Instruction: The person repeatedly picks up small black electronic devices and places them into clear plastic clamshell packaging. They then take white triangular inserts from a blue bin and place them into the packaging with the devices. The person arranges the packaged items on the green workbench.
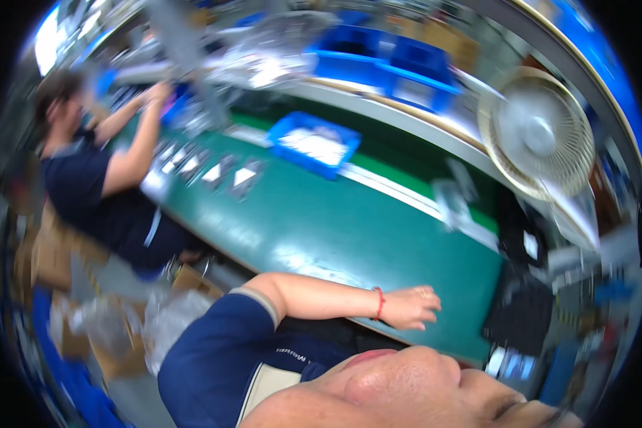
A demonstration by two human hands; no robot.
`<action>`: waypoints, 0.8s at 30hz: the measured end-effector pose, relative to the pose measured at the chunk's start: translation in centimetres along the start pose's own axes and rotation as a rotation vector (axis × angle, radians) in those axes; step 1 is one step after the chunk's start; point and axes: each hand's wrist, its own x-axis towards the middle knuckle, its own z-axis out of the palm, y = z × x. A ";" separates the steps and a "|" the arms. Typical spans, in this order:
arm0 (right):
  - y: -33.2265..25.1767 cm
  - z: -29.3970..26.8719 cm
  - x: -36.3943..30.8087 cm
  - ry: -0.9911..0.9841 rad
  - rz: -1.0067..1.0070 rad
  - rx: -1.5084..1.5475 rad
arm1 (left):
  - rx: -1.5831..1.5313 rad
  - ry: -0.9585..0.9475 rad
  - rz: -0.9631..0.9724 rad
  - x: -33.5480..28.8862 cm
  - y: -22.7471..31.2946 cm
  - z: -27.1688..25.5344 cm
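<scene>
The picture is tilted and blurred. My left hand point(410, 307) lies on the near edge of a green table point(349, 228), fingers loosely apart and holding nothing. A red band point(379, 302) circles its wrist, and there is a ring on one finger. My forearm runs back to a dark blue sleeve point(221, 349) at the lower edge. My right hand is out of the picture.
A seated person in a dark shirt point(93, 192) works at the table's left end over several small flat packets point(214, 171). A blue tray point(314, 143) sits further along, blue bins point(392, 60) on a shelf behind, a white fan point(538, 135) at right, and boxes and bags point(114, 328) on the floor.
</scene>
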 end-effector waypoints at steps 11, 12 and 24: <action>-16.1 -20.5 -8.3 -0.388 -0.255 0.238 | 0.096 -0.142 -0.111 0.6 0.6 -1.2; -16.0 -21.3 -6.5 -0.071 -0.433 -0.049 | 0.097 -0.149 -0.120 0.6 0.7 -1.3; -13.9 -17.5 8.9 0.485 0.130 -0.801 | 0.116 -0.185 -0.124 0.6 0.7 -1.4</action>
